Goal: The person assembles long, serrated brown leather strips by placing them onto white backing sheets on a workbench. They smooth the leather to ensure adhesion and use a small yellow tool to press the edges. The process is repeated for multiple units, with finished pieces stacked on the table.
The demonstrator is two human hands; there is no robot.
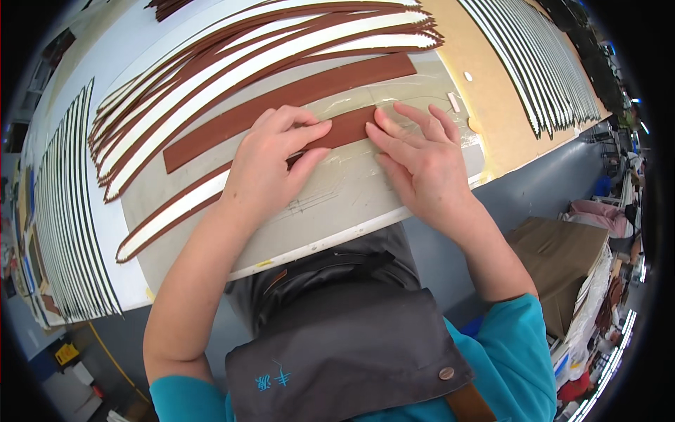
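A reddish-brown leather-like strip (349, 126) lies across the grey work mat, curving down to the left, where a white inner band (172, 211) shows between its brown edges. My left hand (271, 158) pinches the strip partway along, thumb at the near edge and fingers on top. At its right end, my right hand (422, 151) has its index finger and thumb on the strip's far and near edges; its other fingers are raised. Between my hands the strip's brown face is upward. Just beyond lies a flat brown strip (288, 105), touched by neither hand.
Several brown-and-white strips (267, 60) are piled at the far side. Rows of narrow dark-and-white strips lie at the left (74, 211) and far right (538, 67). A small white piece (453, 103) rests on the grey mat (316, 204). The table's front edge (330, 243) runs before my apron.
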